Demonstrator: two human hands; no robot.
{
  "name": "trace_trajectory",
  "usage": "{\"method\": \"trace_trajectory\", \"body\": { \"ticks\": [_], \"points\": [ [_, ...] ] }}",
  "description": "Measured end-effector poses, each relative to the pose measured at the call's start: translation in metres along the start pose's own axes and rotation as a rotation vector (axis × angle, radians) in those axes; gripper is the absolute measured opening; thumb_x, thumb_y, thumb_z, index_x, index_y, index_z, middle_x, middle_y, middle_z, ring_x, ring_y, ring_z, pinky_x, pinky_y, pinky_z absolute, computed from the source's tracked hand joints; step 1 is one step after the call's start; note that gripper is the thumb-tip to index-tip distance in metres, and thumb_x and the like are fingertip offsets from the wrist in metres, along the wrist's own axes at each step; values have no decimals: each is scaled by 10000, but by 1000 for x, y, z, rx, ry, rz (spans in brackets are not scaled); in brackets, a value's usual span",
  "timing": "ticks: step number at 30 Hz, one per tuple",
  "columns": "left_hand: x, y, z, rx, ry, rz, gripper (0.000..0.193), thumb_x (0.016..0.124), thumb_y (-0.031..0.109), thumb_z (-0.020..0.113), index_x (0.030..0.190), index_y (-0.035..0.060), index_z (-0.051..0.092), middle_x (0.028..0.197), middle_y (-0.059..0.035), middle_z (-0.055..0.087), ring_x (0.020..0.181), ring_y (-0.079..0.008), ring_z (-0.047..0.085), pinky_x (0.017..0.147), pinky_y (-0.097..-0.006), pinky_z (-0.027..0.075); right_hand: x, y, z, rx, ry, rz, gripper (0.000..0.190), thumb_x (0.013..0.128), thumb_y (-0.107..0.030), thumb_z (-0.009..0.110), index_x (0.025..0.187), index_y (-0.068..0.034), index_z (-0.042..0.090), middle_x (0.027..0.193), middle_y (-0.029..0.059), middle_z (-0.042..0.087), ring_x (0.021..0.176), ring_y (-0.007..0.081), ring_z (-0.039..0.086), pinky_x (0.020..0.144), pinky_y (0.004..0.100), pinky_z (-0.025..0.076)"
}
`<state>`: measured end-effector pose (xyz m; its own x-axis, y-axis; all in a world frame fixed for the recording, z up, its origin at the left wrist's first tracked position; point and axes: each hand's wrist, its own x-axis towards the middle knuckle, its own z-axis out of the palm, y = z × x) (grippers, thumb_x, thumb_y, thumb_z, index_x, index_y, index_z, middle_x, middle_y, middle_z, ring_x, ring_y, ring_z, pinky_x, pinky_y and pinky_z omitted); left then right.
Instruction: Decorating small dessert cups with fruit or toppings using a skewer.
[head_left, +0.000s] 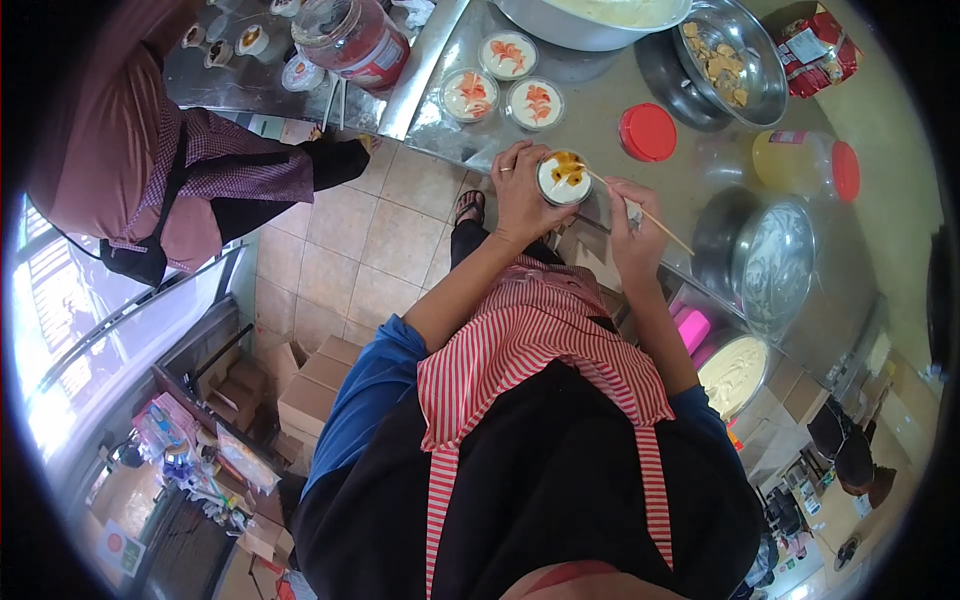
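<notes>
My left hand grips a clear round cup of white cream at the near edge of the steel table. Amber sauce with dark specks lies on the cream. Between the fingers of my right hand is a thin wooden stick, its tip at the sauce. Beyond my left hand stand three clear cups of white cream with orange-red leaf-like swirls. A red screw lid lies past my right hand.
A jar of red filling stands on the left table. A white basin, a steel bowl with yellow-brown pieces, a red-lidded jar and a cream-smeared bowl are on the steel table. Another person stands at left.
</notes>
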<state>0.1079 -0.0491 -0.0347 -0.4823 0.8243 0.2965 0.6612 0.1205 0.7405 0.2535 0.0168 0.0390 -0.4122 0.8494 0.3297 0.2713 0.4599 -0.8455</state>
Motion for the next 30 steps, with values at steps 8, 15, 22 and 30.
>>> {"method": "trace_trajectory", "body": {
  "ticks": [8, 15, 22, 30],
  "points": [
    [-1, -5, 6, 13, 23, 31, 839, 513, 375, 851, 1205, 98, 466, 1177, -75, 529, 1252, -300, 406, 1062, -467, 220, -19, -20, -2, 23, -207, -93, 110, 873, 32, 634, 977, 10, 605, 974, 157, 678, 880, 249, 675, 776, 316, 529],
    [1, 1, 1, 3, 12, -1, 814, 512, 347, 848, 1193, 99, 476, 1175, -68, 530, 1247, -299, 408, 1067, -465, 218, -10, -3, -5, -46, -99, -44, 116, 870, 37, 635, 977, 11, 598, 972, 153, 680, 879, 252, 675, 777, 318, 528],
    [0, -2, 2, -14, 9, 6, 825, 497, 345, 851, 1192, 101, 479, 1170, -68, 536, 1252, -291, 408, 1067, -461, 216, -21, -11, -6, -16, -129, -62, 118, 869, 39, 634, 978, 11, 598, 969, 156, 676, 885, 253, 673, 787, 317, 526],
    [0, -3, 4, 0, 27, 18, 813, 520, 362, 835, 1199, 98, 475, 1170, -69, 538, 1260, -282, 407, 1070, -454, 208, -9, -12, -5, 44, -152, -73, 122, 869, 29, 638, 984, 5, 605, 984, 146, 681, 897, 250, 673, 793, 321, 526]
  ]
}}
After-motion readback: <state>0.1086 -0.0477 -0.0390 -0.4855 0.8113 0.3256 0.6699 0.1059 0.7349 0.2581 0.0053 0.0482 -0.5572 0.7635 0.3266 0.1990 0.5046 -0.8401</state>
